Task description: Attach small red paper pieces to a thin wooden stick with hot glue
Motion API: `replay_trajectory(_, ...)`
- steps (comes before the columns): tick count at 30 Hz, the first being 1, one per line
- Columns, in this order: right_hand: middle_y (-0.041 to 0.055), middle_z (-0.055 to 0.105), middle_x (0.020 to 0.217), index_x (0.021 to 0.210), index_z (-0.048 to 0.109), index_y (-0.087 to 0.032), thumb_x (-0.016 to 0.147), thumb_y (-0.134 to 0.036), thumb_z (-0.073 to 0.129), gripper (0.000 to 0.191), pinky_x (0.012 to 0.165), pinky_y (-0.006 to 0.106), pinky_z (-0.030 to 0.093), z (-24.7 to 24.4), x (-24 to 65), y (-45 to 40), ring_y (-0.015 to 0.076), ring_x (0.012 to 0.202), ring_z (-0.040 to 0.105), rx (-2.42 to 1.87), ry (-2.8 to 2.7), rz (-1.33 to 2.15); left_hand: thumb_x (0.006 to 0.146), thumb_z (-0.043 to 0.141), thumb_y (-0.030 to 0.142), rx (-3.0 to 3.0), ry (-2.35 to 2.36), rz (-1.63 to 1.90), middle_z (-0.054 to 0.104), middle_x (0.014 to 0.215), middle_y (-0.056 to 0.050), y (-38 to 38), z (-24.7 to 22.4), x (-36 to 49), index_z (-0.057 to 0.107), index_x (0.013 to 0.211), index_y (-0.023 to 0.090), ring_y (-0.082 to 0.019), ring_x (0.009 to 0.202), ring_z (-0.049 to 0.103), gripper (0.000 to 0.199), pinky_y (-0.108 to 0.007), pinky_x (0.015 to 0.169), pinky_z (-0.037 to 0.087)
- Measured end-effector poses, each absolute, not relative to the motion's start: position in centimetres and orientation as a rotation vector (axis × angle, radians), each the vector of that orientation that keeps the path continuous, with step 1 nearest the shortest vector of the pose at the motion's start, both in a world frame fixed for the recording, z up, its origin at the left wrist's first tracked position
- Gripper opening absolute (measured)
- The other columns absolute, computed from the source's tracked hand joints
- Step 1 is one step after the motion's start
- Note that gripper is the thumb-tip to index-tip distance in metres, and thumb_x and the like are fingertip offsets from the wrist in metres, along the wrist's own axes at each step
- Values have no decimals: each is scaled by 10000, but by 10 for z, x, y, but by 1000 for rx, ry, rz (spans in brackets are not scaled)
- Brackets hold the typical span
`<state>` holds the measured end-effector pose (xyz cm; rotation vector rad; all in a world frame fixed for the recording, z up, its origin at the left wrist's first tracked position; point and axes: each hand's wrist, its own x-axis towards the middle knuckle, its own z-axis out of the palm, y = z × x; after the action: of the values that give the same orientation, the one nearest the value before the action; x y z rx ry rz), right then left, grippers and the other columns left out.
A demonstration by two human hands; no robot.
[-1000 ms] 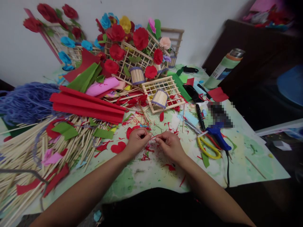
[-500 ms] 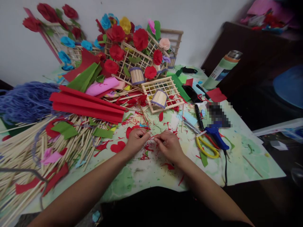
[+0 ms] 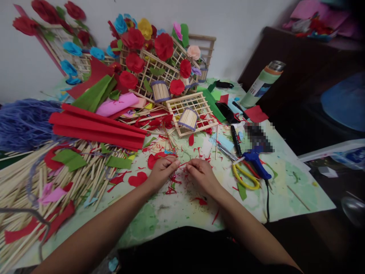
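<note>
My left hand (image 3: 162,172) and my right hand (image 3: 202,175) face each other low over the table's middle. Both have thumb and fingers pinched together. A thin red strip (image 3: 183,165) spans the small gap between the fingertips, and each hand grips an end of it; its exact form is too small to make out. Red heart-shaped paper (image 3: 137,179) lies left of my left hand. Beyond the hands sits a small wooden lattice (image 3: 203,103) with a little stick basket (image 3: 188,118) on it. Red paper shreds (image 3: 171,190) are scattered beneath my fingers.
Wooden sticks (image 3: 57,179), folded red paper (image 3: 98,129) and purple strands (image 3: 27,123) cover the left. Paper-flower lattices (image 3: 159,66) lean at the back. On the right are yellow-handled scissors (image 3: 236,176), a blue glue gun (image 3: 258,163), a black marker (image 3: 235,140) and a bottle (image 3: 261,85).
The whole view has shifted slightly, so the table things appear further left. Both hands keep their pinch on the red strip, with only slight finger movement.
</note>
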<state>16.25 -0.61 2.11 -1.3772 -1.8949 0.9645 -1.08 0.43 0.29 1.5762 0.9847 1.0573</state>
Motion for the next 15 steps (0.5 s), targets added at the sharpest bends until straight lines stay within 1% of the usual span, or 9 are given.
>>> replay_trajectory(4, 45, 632, 725, 680, 616, -175, 906, -361, 414, 355, 717, 279, 417, 20, 165, -5, 175, 770, 574, -1326, -1798, 1028, 879, 491, 366, 1572, 936, 1041, 415, 536, 4, 4, 2, -11, 437, 473, 178, -131, 574, 427, 450, -298, 586, 340)
replay_trajectory(6, 50, 646, 747, 688, 628, -173, 894, -439, 434, 389, 740, 291, 425, 20, 165, -4, 185, 791, 582, -1271, -1723, 1189, 874, 497, 379, 1548, 923, 1035, 423, 550, 2, 3, 2, -11, 445, 483, 174, -128, 576, 426, 445, -292, 579, 339)
replay_trajectory(9, 48, 649, 730, 705, 640, -161, 846, -495, 499, 389, 713, 292, 433, 19, 164, -4, 175, 734, 588, -1120, -1552, 1602, 870, 498, 402, 1518, 902, 1007, 446, 572, -4, 3, 1, -12, 483, 515, 167, -130, 591, 437, 426, -283, 586, 355)
replay_trajectory(11, 37, 636, 685, 715, 642, -155, 813, -496, 546, 368, 677, 281, 424, 19, 163, -4, 154, 667, 576, -1054, -1415, 1806, 874, 485, 414, 1519, 888, 974, 464, 585, -10, 3, 0, -12, 523, 552, 163, -133, 601, 446, 411, -282, 597, 367)
replay_trajectory(13, 24, 621, 649, 705, 640, -152, 785, -477, 589, 338, 652, 269, 407, 19, 163, -4, 133, 619, 553, -1049, -1334, 1881, 877, 477, 419, 1541, 878, 955, 475, 596, -14, 3, 1, -12, 544, 575, 160, -136, 609, 451, 404, -284, 605, 372)
replay_trajectory(15, 15, 613, 630, 678, 637, -152, 764, -454, 620, 315, 639, 259, 390, 18, 163, -4, 117, 593, 530, -1059, -1328, 1874, 874, 482, 414, 1570, 874, 964, 468, 599, -11, 3, 1, -12, 528, 563, 160, -133, 608, 447, 404, -286, 614, 370)
